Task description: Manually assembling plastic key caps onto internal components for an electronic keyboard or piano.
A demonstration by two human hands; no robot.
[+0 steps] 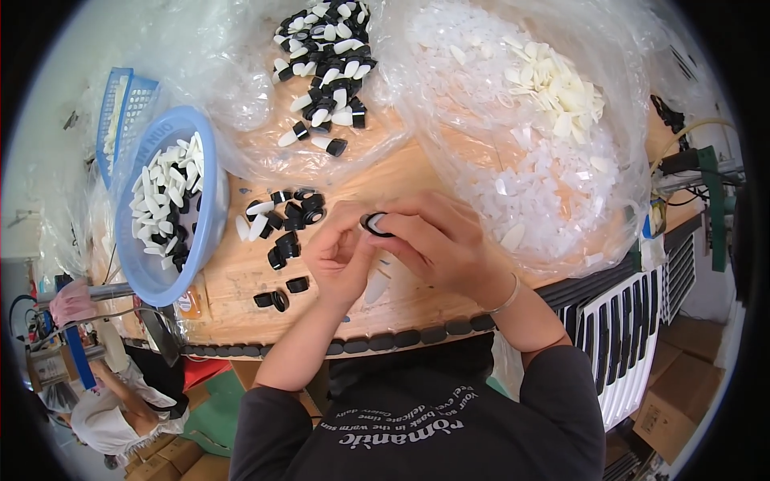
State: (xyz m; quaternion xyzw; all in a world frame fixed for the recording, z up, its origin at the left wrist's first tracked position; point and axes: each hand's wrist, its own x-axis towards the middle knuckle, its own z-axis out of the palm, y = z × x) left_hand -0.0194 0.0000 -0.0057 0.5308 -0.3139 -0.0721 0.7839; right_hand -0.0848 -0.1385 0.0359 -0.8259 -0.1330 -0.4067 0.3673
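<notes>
A small black cap (375,227) with a pale inside is pinched in front of me, over the table. My left hand (340,250) grips it from the left with thumb and curled fingers. From the other side my right hand (437,243) closes on it with thumb and forefinger, which partly cover it. Just below the hands lies a flat white tongue-shaped piece (377,286). Several loose black caps (289,245) are spread left of my left hand, with a few white oval pieces (253,228) among them.
A blue basin (210,210) of white and black pieces stands left, by a blue basket (144,90). Joined black-and-white pieces (333,72) heap up at the back. Plastic sheeting at right carries translucent pieces (521,184) and cream pieces (557,88). Another person (120,409) is at lower left.
</notes>
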